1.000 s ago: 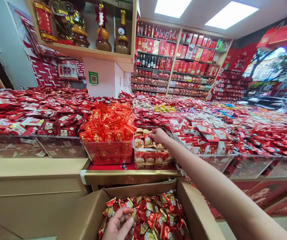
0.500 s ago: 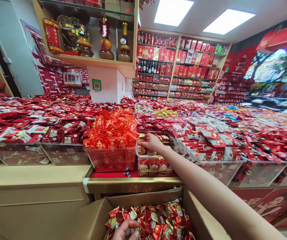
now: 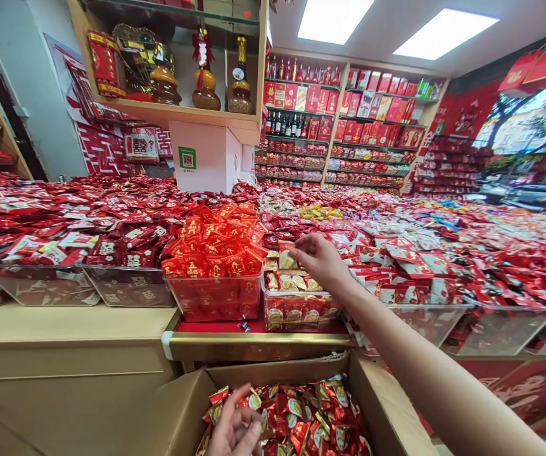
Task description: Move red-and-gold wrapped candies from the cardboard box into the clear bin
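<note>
My right hand reaches over a clear plastic bin of red-and-gold wrapped candies. Its thumb and fingers pinch the right edge of one wrapped candy, which stands upright above the others. Low in front, my left hand hovers over a cardboard box, fingers loosely apart with nothing seen between them. Inside the box lie many loose red-and-gold wrapped candies of a similar look. The cardboard box sits below the counter edge.
Just left of the bin stands a clear bin of bright red-orange packets. A gold-trimmed counter edge runs between bins and box. More bins of packets extend to the right. A cabinet with gourd-shaped bottles overhangs the back left.
My right hand has moved rightward and up from the bin's left side, and a candy now stands upright at its fingertips. My left hand has risen slightly, its fingers more extended.
</note>
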`<state>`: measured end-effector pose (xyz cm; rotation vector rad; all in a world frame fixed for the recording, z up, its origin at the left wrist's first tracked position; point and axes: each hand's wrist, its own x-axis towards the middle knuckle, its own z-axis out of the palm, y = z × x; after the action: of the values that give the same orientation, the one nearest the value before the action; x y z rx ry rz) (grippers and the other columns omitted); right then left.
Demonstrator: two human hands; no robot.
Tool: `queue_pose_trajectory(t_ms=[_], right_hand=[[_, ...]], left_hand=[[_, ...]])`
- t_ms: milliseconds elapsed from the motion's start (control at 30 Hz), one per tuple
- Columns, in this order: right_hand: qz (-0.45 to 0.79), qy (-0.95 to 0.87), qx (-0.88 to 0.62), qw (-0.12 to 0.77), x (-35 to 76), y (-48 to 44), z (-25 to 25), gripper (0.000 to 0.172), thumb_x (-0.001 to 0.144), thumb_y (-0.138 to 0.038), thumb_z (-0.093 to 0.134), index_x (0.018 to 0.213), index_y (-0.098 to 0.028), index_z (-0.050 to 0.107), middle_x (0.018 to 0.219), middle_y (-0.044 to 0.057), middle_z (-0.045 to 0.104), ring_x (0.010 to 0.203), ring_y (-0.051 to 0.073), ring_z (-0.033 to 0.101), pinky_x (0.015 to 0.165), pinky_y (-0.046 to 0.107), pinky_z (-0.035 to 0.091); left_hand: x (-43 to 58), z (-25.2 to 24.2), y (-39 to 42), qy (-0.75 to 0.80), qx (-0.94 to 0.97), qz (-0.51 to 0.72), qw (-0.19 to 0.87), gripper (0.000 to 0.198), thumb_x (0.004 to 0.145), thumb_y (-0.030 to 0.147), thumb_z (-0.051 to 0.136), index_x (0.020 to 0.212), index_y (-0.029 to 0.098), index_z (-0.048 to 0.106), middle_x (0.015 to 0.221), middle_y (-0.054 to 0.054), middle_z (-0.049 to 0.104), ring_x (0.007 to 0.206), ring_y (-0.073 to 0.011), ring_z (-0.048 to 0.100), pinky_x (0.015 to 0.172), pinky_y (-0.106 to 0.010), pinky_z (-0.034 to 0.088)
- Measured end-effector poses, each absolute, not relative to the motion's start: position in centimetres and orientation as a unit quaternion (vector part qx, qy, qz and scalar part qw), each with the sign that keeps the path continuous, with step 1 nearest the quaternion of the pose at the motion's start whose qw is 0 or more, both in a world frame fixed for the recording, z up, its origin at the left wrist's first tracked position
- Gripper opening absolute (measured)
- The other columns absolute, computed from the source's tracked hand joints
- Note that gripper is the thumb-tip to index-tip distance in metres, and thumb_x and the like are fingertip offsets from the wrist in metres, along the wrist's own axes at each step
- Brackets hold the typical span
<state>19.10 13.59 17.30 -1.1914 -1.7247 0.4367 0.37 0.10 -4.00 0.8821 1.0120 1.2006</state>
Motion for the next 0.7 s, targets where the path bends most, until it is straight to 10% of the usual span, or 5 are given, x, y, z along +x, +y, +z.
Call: queue_pose_trajectory(t_ms=[233,400,700], right_hand=[[0.309,-0.85,-0.365,0.222,15.6,3.0,8.8,0.013,0.072,-0.016,0.048,0.084,-0.019,0.049,0.071,0.0,0.057,0.059,0.01,0.049,0.052,0.019,0.037],[0.371,-0.816,-0.368,0.248,14.3,2.4,4.1,0.018,0.071,-0.014,0.049,0.087,-0.019,0.044,0.071,-0.001,0.055,0.06,0.01,0.049,0.053,0.019,0.038],[0.376,-0.812,-0.38,0.234,14.8,2.7,3.2,0.023,0.07,-0.013,0.047,0.091,-0.019,0.039,0.066,-0.003,0.052,0.056,0.008,0.047,0.051,0.018,0.036]], left_hand=[[0.2,0.9,-0.2,0.348,0.288,0.572,0.684,0.031,0.077,0.033,0.05,0.105,0.021,0.053,0.092,-0.005,0.064,0.083,-0.0191,0.058,0.069,-0.028,0.045],[0.4,0.7,-0.3,0.413,0.306,0.564,0.646,0.008,0.063,0.024,0.067,0.066,0.016,0.065,0.064,0.001,0.065,0.067,-0.0148,0.058,0.065,-0.022,0.043],[0.8,0.5,-0.3,0.386,0.213,0.58,0.685,0.006,0.066,0.021,0.064,0.069,0.015,0.065,0.062,0.002,0.065,0.062,-0.0099,0.057,0.061,-0.019,0.045]])
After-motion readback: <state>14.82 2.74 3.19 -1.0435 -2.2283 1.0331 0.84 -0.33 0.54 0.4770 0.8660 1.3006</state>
